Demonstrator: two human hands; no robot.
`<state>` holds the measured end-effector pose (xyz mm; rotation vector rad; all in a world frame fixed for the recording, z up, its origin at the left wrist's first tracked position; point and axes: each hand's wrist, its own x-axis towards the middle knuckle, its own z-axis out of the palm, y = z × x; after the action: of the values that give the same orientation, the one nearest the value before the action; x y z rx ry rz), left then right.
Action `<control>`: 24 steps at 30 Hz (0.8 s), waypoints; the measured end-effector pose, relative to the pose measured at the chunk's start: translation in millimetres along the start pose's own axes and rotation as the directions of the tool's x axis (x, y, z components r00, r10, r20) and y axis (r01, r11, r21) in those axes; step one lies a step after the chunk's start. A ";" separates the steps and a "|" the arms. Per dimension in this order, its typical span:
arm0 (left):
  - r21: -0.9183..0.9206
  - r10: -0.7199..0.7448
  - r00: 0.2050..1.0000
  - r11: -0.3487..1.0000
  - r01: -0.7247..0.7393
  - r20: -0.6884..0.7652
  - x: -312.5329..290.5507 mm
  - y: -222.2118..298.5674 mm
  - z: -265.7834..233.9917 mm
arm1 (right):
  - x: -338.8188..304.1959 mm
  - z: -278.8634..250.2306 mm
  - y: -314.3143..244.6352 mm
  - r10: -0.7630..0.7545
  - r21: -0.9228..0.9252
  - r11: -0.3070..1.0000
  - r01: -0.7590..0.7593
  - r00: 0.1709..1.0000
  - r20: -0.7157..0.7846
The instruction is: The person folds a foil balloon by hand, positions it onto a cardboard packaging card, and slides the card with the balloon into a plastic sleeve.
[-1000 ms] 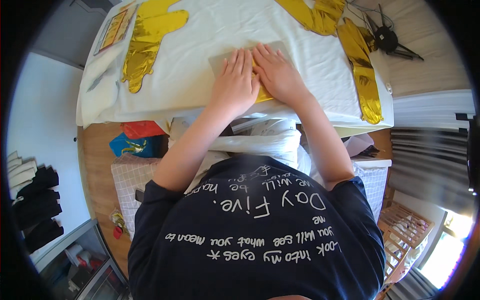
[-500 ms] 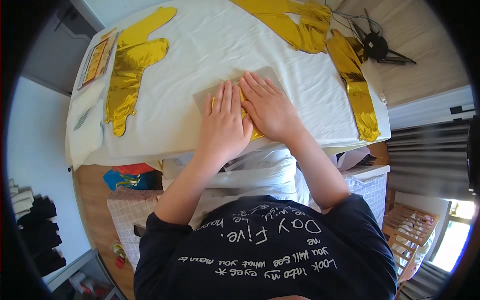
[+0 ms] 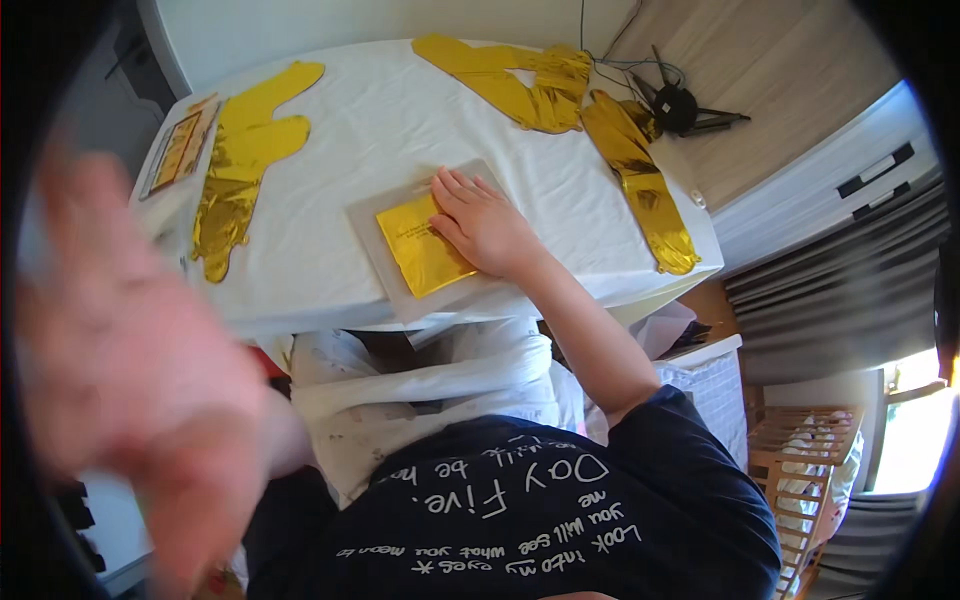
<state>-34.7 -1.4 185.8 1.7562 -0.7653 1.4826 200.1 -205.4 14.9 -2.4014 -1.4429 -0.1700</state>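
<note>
A folded gold foil balloon [image 3: 415,262], a flat square, lies on a translucent plastic sleeve [image 3: 368,225] near the table's front edge. Whether it is inside or on top of the sleeve, I cannot tell. My right hand [image 3: 488,225] rests flat over the right part of both, fingers stretched out. Raised at the far left and close to the camera, my left hand [image 3: 140,350] is blurred; its fingers and thumb look spread, and nothing shows in them.
Flat gold foil balloons lie on the white-covered table: one at left [image 3: 250,150], others at the back [image 3: 500,75] and right [image 3: 645,185]. A black router [image 3: 674,107] with cables sits by the back right wall. A flat colourful package [image 3: 180,155] lies at the left edge.
My left hand has lifted off the folded balloon and swung up to the left. My right hand stays on the balloon and sleeve. The whole view has shifted.
</note>
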 end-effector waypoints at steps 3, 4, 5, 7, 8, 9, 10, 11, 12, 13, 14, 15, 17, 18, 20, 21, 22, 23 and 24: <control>0.007 -0.004 0.999 1.000 0.004 -0.053 -41.1 3.5 -75.0 | 8.4 2.7 -7.1 -0.013 0.036 0.999 0.013 1.000 0.005; -0.010 0.000 0.998 1.000 -0.001 -0.070 -73.0 -3.0 -139.7 | 8.9 -0.1 -3.6 0.001 0.032 0.999 -0.001 1.000 0.001; -0.026 -0.001 0.996 1.000 -0.001 -0.089 -74.1 0.1 -135.9 | 7.4 2.0 -2.1 0.013 0.029 0.999 -0.013 1.000 0.002; -0.053 0.003 0.992 0.999 -0.010 -0.122 -82.3 -0.4 -117.0 | 7.9 4.3 0.6 0.007 0.007 1.000 -0.007 1.000 -0.001; -0.063 0.018 0.991 0.998 -0.027 -0.132 -78.1 1.8 -112.7 | 10.4 3.7 2.2 0.001 -0.005 1.000 -0.001 1.000 -0.019; -0.072 0.036 0.990 0.996 -0.046 -0.139 -63.7 -8.7 -112.9 | 9.6 2.4 2.3 -0.009 -0.012 1.000 0.008 0.999 -0.035; -0.080 0.057 0.988 0.994 -0.069 -0.145 -69.9 2.9 -100.1 | 6.6 1.3 0.7 -0.009 0.006 1.000 0.009 1.000 -0.002; -0.101 0.087 0.985 0.989 -0.103 -0.150 -76.2 16.7 -104.3 | 7.0 -1.5 0.9 0.001 0.015 1.000 -0.001 1.000 0.020; -0.077 0.117 0.981 0.989 -0.130 -0.154 -50.0 24.5 -62.0 | 13.3 0.9 -4.7 -0.042 0.017 0.999 0.042 0.999 0.000; -0.087 0.144 0.977 0.983 -0.159 -0.160 -53.3 33.7 -67.9 | 8.7 -2.8 -2.4 -0.026 0.019 1.000 0.025 0.999 0.028; -0.089 0.159 0.975 0.981 -0.175 -0.157 -48.1 48.2 -53.4 | 6.8 0.8 -8.1 -0.013 0.035 0.999 0.011 0.998 0.066; -0.077 0.177 0.973 0.979 -0.189 -0.148 -33.3 44.8 -53.6 | 10.7 3.8 -19.1 -0.042 0.048 0.998 0.039 0.998 0.048; -0.137 0.178 0.974 0.971 -0.197 -0.140 -26.5 38.5 -25.1 | -2.6 -1.2 4.0 0.038 0.069 0.997 -0.040 0.999 0.039; -0.142 0.171 0.976 0.971 -0.190 -0.135 -23.4 34.5 -31.1 | -5.1 3.1 7.8 0.031 0.085 0.996 -0.034 0.999 0.040; -0.171 0.138 0.983 0.973 -0.158 -0.121 -26.4 38.7 -31.0 | -5.1 10.3 19.9 0.049 0.262 0.965 -0.006 0.986 -0.157; -0.184 0.110 0.986 0.974 -0.132 -0.123 -39.5 50.3 -30.1 | -9.4 9.3 19.8 0.057 0.278 0.960 -0.017 0.989 -0.136; -0.179 0.083 0.988 0.978 -0.106 -0.132 -44.3 45.3 -28.6 | -9.1 2.7 11.0 0.104 0.417 0.909 -0.009 0.973 -0.205; -0.129 0.060 0.990 0.989 -0.076 -0.129 -47.0 57.0 -42.5 | 0.3 -0.8 -9.0 0.133 0.567 0.823 0.039 0.957 -0.258; -0.140 0.041 0.991 0.988 -0.058 -0.128 -48.5 59.6 -50.9 | 2.7 -3.4 -10.1 0.139 0.580 0.814 0.030 0.960 -0.245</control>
<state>-119.8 5.6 151.1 1.5329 -0.8342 1.5160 192.8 -199.9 21.1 -1.8267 -1.0902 -0.0363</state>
